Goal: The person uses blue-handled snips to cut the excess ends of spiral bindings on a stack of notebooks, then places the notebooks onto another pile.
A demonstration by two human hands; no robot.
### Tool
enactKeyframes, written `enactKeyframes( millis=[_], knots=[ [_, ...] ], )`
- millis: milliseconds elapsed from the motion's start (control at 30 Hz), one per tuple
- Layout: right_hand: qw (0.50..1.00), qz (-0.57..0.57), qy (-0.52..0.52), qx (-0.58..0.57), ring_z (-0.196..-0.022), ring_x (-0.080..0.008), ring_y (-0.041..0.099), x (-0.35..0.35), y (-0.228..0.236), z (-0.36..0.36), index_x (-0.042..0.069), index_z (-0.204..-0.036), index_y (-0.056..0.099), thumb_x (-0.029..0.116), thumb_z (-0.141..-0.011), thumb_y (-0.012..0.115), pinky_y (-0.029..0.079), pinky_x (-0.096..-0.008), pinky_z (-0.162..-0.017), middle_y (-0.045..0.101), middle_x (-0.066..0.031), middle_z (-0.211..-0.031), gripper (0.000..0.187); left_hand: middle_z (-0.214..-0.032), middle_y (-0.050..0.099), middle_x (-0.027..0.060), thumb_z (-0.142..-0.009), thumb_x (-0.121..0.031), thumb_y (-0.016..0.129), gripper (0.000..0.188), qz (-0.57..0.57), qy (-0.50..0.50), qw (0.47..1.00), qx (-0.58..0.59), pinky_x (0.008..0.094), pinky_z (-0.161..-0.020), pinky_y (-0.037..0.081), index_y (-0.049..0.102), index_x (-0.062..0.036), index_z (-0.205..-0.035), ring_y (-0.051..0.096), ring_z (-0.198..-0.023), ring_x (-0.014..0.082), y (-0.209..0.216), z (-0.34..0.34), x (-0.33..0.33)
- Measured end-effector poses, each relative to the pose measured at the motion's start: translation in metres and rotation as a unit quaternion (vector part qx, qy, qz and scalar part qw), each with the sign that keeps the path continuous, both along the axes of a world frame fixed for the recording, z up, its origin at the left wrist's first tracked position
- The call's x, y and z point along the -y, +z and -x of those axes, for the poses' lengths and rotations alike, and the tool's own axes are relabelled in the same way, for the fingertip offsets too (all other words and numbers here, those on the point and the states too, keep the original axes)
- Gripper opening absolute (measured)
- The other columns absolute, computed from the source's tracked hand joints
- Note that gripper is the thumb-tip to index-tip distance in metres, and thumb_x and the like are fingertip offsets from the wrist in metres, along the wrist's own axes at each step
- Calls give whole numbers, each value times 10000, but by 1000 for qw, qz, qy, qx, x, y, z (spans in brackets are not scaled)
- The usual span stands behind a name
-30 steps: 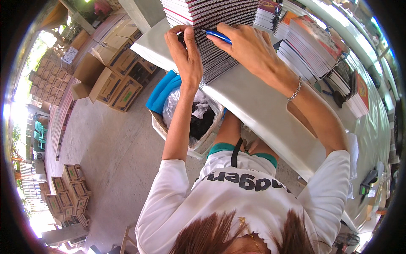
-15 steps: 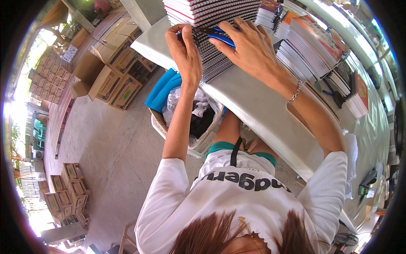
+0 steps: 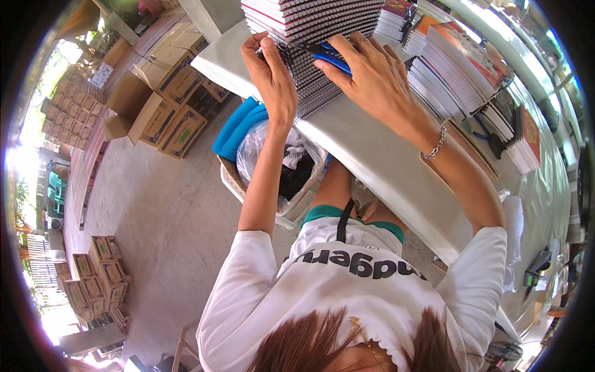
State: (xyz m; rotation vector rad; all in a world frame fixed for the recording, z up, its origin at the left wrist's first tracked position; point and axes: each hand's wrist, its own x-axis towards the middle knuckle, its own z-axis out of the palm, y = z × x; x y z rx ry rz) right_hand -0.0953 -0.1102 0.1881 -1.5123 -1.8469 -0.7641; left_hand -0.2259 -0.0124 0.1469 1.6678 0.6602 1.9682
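Note:
A tall stack of spiral-bound notebooks (image 3: pixel 319 22) stands on the pale-covered table, dark coils facing me. My right hand (image 3: pixel 378 77) is closed around blue-handled pliers (image 3: pixel 334 57), whose dark jaws point left along the coils. At the stack's near left corner my left hand (image 3: pixel 271 77) is curled, thumb and fingers drawn together. Dark coil shows right beside its thumb, but what those fingers hold is hidden.
A bin (image 3: pixel 232 177) lined with clear plastic stands below the table edge, with blue material (image 3: pixel 238 130) beside it. More notebooks (image 3: pixel 455 68) lie to the right. Open cardboard boxes (image 3: pixel 167 118) sit on the floor at left; stacked cartons (image 3: pixel 96 279) stand nearer.
My right hand and the pliers have shifted slightly right and down along the coils. My left thumb and fingers have opened a little apart at the corner.

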Motion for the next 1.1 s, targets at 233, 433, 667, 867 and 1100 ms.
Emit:
enactKeyframes(
  millis=[233, 433, 667, 867, 1100],
  knots=[
    [1000, -10, -17, 11, -905, -332, 595, -8, -7, -1, 82, -1128, 623, 422, -893, 625, 475, -503, -818, 600, -205, -1097, 413, -1035, 469, 103, -1006, -418, 469, 443, 40, -25, 998, -39, 316, -797, 377, 509, 4, -1138, 441, -904, 177, -18, 4, -2],
    [999, 24, -32, -4, -942, -344, 600, 0, -3, 2, 80, -1120, 630, 426, -894, 619, 472, -516, -818, 598, -206, -1105, 413, -1061, 449, 45, -1008, -412, 480, 434, -3, -15, 997, -72, 252, -754, 370, 474, -15, -1184, 391, -834, 100, -26, 9, -5],
    [999, 27, -17, -13, -995, -356, 582, -5, -6, 6, 88, -1137, 621, 415, -890, 624, 472, -524, -837, 586, -219, -1124, 410, -1080, 471, 123, -995, -390, 499, 407, 11, -40, 998, -47, 352, -895, 384, 530, -6, -1124, 468, -1009, 239, -32, 9, -6],
    [999, 36, 0, -26, -803, -357, 649, -9, -2, 6, 78, -1055, 623, 428, -905, 606, 527, -496, -704, 650, -196, -868, 382, -975, 437, 10, -1031, -329, 455, 340, -22, -20, 997, -72, 231, -731, 367, 474, -16, -1165, 394, -807, 76, -35, 8, -14],
    [983, 144, -33, -110, -722, -361, 674, 8, 5, 8, 72, -1027, 619, 443, -912, 594, 539, -502, -658, 675, -189, -784, 389, -1003, 446, 28, -1037, -367, 425, 361, 2, -18, 998, -63, 247, -781, 370, 465, -25, -1146, 409, -848, 93, -29, 8, -4]
  ],
)
